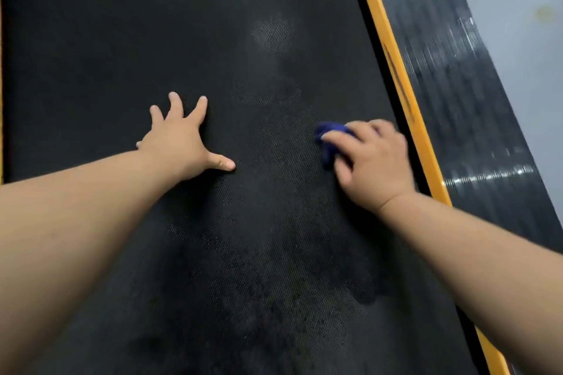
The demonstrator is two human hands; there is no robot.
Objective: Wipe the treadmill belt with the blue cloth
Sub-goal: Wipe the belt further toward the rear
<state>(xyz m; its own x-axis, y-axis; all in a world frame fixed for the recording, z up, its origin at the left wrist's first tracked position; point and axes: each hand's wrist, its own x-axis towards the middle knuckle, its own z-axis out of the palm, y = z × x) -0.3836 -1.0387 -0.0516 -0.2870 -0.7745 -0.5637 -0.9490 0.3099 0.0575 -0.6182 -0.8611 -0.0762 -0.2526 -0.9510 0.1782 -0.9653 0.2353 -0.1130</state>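
The black textured treadmill belt [182, 24] fills most of the view. My right hand [373, 161] presses a bunched blue cloth [330, 138] onto the belt near its right edge; only the cloth's left part shows from under the fingers. My left hand [179, 138] lies flat on the belt at centre left, fingers spread, holding nothing. A pale dusty patch [272, 35] marks the belt farther ahead, and darker damp-looking smears [289, 277] lie closer to me.
A yellow strip [396, 70] borders the belt on the right, with a black ribbed side rail [451, 85] beyond it. Grey floor [524, 24] shows at the far right. A thin yellow edge [1, 100] runs along the left border.
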